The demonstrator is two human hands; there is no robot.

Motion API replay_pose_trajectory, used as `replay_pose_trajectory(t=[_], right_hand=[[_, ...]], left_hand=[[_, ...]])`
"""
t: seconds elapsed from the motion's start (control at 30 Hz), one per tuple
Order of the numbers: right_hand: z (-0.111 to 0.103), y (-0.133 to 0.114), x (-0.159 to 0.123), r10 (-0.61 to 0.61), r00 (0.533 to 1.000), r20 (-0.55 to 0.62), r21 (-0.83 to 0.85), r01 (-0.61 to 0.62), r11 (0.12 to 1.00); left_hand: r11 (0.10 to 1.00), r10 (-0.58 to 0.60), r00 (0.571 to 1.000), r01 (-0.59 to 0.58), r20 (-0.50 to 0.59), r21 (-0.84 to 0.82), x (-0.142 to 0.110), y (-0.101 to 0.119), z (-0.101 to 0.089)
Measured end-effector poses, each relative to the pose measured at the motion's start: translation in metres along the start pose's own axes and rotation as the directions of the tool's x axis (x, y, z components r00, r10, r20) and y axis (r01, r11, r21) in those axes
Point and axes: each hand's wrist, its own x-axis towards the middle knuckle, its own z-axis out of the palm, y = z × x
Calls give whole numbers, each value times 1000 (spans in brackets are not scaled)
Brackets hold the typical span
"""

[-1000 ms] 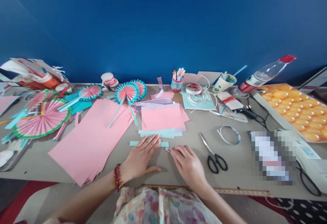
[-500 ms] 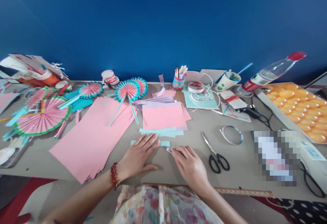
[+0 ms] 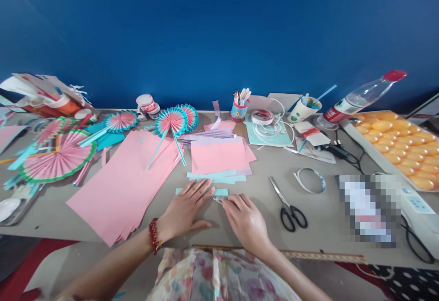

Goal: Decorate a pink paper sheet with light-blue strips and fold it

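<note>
Pale blue paper strip [image 3: 221, 192] lies flat on the desk [image 3: 254, 241] under the fingers of the left hand [image 3: 185, 212], which are spread open. The right hand [image 3: 246, 223] has its fingers closed on a small pale tool [image 3: 217, 199] near the strip. Pleated fans [image 3: 171, 121] sit farther back, apparently finished, while pink sheets [image 3: 116, 186] lie flat and unfolded, so the work looks partly done. Whether the strip has any cut or crease is hidden.
</note>
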Motion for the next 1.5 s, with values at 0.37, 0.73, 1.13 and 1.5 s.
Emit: replay_pose_trajectory(t=[0.37, 0.73, 1.13, 1.5], right_hand=[[-2, -2, 1, 14, 1000, 15, 6, -14, 1000], [2, -2, 0, 10, 1000, -2, 22, -10, 1000], [-1, -10, 8, 3, 1000, -6, -22, -3, 1000], [2, -11, 8, -3, 1000, 20, 0, 3, 1000]], left_hand=[[1000, -4, 1000, 4, 16, 28, -17, -7, -2], [1000, -1, 1000, 0, 11, 28, -17, -6, -3], [1000, -1, 1000, 1, 9, 21, -17, -7, -3], [1000, -6, 1000, 6, 3, 28, -16, -6, -4]])
